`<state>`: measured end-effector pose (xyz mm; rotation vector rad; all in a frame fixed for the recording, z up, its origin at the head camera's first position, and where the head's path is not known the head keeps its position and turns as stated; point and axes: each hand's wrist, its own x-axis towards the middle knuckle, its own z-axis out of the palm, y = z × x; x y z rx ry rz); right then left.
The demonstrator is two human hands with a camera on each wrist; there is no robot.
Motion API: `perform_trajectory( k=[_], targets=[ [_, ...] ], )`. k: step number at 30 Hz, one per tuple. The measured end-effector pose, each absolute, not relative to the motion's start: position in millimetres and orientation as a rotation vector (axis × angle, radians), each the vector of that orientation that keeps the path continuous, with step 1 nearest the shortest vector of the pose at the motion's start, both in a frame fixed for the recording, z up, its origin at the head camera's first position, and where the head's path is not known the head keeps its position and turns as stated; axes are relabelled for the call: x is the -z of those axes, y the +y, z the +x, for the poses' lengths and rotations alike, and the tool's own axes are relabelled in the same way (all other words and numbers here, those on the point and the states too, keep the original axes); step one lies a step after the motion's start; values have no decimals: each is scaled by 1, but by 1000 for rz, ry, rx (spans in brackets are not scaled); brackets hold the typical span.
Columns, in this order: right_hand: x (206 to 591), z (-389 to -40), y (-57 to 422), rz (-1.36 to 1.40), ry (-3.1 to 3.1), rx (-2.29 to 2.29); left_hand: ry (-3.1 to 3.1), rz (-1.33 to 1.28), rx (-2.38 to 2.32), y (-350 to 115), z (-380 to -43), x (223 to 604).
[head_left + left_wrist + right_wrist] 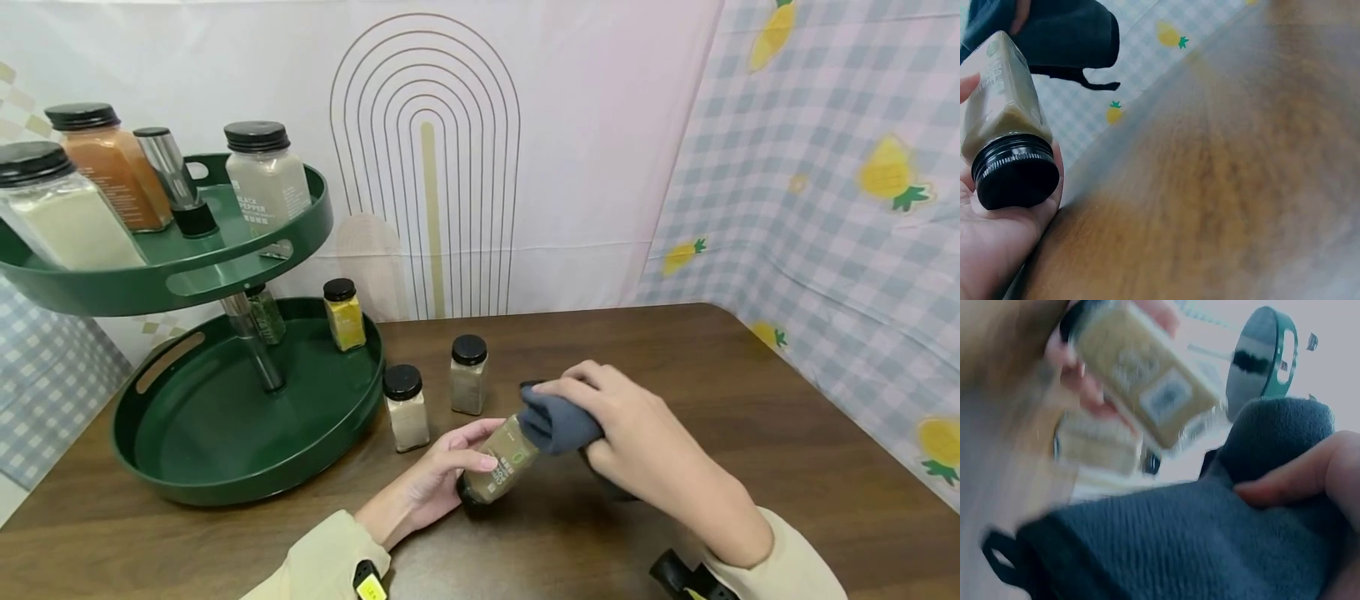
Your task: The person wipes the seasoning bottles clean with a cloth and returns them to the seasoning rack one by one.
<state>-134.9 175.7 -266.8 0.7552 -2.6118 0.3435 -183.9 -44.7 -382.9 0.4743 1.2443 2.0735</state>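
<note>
My left hand (427,490) holds a square glass spice jar (501,460) of greenish-tan powder above the wooden table. The jar is tilted, its black lid (1017,176) toward the palm and its base up to the right. In my right hand (637,442) is a dark grey-blue cloth (557,423), pinched between thumb and fingers and overlapping the jar's base end in the head view. A loose part of the cloth with a hanging loop (1002,557) shows in the right wrist view. Beside my left hand stand a jar of off-white powder (408,421) and a greyish jar (468,383).
At left stands a two-tier green tray rack. Its lower tray (187,467) holds a yellow-filled jar (346,321) and a green-filled jar (267,317). The upper tray (150,290) carries several larger jars and a steel cylinder (168,167). Patterned cloth walls (810,208) border the table.
</note>
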Motion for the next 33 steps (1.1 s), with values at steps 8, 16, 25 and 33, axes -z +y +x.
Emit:
perform_trajectory(
  k=[8, 16, 25, 33],
  targets=[
    [275, -133, 171, 818, -2628, -308, 1161, 389, -2174, -43, -187, 385],
    [276, -135, 173, 801, -2644, -193, 1113, 306, -2225, -46, -187, 384],
    [274, -134, 178, 787, -2746, -112, 1071, 317, -2236, -48, -187, 384],
    [264, -135, 188, 683, -2902, 10, 1055, 286, -2270, -46, -186, 382]
  ],
)
